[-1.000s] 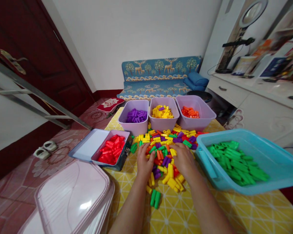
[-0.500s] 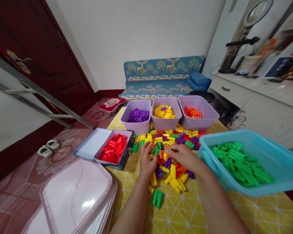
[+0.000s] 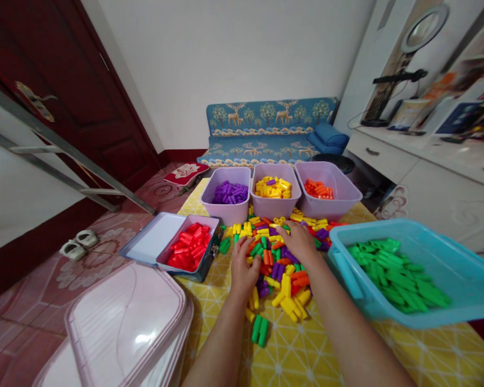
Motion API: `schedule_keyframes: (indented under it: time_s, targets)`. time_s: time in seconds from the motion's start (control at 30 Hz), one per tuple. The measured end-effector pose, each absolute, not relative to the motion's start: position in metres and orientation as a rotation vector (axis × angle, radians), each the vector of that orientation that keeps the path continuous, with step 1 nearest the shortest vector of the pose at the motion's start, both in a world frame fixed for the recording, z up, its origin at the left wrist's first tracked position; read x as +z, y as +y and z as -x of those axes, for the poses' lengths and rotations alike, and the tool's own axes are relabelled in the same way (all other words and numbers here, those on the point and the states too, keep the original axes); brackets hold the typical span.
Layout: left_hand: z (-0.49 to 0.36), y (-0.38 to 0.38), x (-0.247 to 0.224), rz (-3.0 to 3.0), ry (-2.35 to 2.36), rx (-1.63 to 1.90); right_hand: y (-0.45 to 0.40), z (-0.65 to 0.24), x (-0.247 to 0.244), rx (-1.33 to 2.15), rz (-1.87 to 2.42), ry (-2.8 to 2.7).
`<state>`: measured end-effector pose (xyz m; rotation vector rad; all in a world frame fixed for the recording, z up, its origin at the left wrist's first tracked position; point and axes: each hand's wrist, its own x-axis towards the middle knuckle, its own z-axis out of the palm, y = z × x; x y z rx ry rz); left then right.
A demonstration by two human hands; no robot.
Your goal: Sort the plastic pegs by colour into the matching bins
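A mixed pile of plastic building pieces (image 3: 275, 257) in yellow, green, purple, orange and red covers the middle of the table. At the pile's left side my left hand (image 3: 244, 269) rests with its fingers apart, holding nothing that I can see. My right hand (image 3: 301, 243) reaches over the far right part of the pile, fingers stretched out among the pieces; its fingertips are partly hidden. Yellow pieces (image 3: 292, 305) lie at the pile's near edge, and a joined green piece (image 3: 260, 330) sits closer to me.
Behind the pile stand lilac bins with purple (image 3: 225, 214), yellow (image 3: 276, 208) and orange pieces (image 3: 331, 207). A turquoise tub (image 3: 471, 274) with green pieces stands right. An opened case (image 3: 153, 236) with red pieces is left, beside stacked lids (image 3: 129, 317).
My right hand has moved away from me across the pile, and its fingers have spread from a pinch near the middle. My left hand has stayed about where it was.
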<state>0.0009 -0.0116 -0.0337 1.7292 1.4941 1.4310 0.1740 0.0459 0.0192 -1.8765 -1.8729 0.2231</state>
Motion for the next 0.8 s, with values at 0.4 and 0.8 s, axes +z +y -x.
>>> schedule_keyframes:
  time_s: [0.4, 0.8]
  targets:
    - [0.001, -0.01, -0.036, -1.46, 1.369, 1.454, 0.03, -0.172, 0.006, 0.848, 1.47, -1.921]
    - [0.002, -0.01, -0.035, -1.481, 1.391, 1.453, 0.016, -0.168, 0.008, 0.794, 1.351, -1.787]
